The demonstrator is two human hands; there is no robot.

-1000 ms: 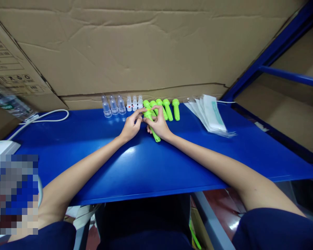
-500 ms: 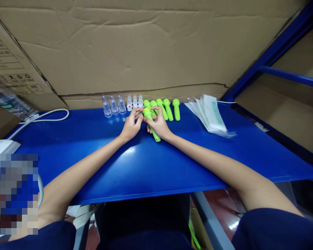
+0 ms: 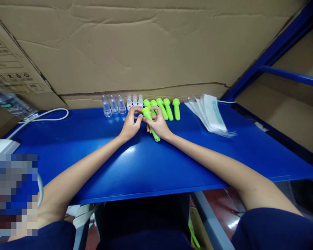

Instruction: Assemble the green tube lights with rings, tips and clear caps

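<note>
My right hand (image 3: 159,125) is closed round a lime-green torch-shaped piece (image 3: 153,132), with its round, yellowish head pointing away and its narrow handle slanting toward me. At the left side of that head, my left hand (image 3: 131,125) has its index finger and thumb bent against the rim. Whether a small part sits between those fingertips is hidden. Just beyond my hands lie several similar green pieces (image 3: 176,109) in a row. To their left stand small clear-topped white parts (image 3: 135,101) with red marks, then three clear plastic bottle-shaped covers (image 3: 114,105).
White and teal packets in clear plastic (image 3: 211,114) lie right on the blue table (image 3: 114,173). At left are a power strip (image 3: 3,146), a white cable (image 3: 52,114) and a plastic bottle (image 3: 13,104). Cardboard (image 3: 146,52) walls off the back.
My left index finger has drawn back slightly from the top of the green piece's head. The right hand keeps its hold, and the rest looks the same.
</note>
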